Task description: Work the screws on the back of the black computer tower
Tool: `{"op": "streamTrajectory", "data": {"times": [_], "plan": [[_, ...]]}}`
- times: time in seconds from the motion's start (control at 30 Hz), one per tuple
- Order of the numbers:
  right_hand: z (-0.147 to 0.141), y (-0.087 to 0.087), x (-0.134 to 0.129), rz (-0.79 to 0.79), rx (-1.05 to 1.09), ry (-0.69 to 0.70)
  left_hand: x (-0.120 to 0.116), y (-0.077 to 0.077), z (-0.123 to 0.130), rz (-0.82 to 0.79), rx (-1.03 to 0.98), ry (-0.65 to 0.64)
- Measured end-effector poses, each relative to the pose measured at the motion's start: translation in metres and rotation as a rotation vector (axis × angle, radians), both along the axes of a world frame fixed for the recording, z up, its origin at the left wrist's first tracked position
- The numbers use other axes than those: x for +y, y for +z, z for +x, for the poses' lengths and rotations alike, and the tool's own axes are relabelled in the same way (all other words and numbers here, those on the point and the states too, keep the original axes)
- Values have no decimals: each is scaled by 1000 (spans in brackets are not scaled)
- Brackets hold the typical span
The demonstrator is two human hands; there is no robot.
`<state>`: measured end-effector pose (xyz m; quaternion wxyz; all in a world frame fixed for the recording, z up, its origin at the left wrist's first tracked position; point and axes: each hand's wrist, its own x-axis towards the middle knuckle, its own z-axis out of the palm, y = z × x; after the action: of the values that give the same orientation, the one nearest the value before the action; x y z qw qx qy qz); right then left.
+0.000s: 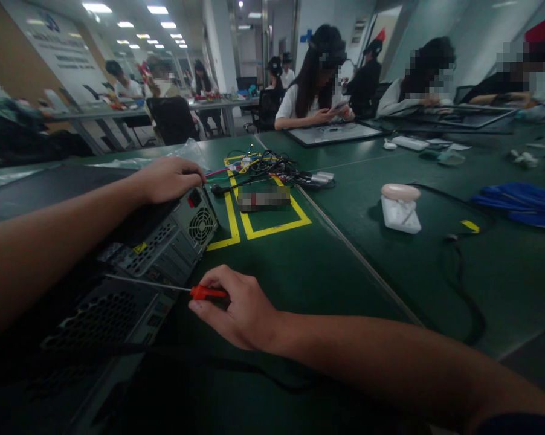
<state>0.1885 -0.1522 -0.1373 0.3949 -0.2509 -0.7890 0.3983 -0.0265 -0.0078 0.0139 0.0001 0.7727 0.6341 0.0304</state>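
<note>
**Fingers [208, 310] pinched round an orange-handled screwdriver [204, 293], blade toward a computer case [168, 241]**

Closed snugly on the handle in the right hand [248, 308]: thumb below, forefinger above, butt end pointed back toward the palm. Shaft [150, 283] running leftward across the back of the case, set at the left of the worktop [345, 278]. Tip near the honeycomb vent [95, 317]; impossible to tell, in such shade, whether seated in a screw head.

To work well, line the shaft up straight with the screw head, the present slant being seemingly shallow and liable to slip. Press in before turning, roll the handle between thumb and forefinger, ease off at any skipping to spare the slot.

Right forearm slanting in from the bottom right corner, wrist nearly straight, knuckles upward. Left forearm stretched above the case, left hand [175, 178] draped over the far rear edge, just above the fan grille [201, 225], loosely curled; firmness of hold not tellable. Bear down there to steady the case against each push, well clear of the tip.
</note>
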Motion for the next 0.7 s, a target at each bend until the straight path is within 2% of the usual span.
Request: {"op": "streamTrajectory", "data": {"times": [0.7], "plan": [[1,0,1,63,64,-14,0,-1,-2,-8,-34,-17]]}}
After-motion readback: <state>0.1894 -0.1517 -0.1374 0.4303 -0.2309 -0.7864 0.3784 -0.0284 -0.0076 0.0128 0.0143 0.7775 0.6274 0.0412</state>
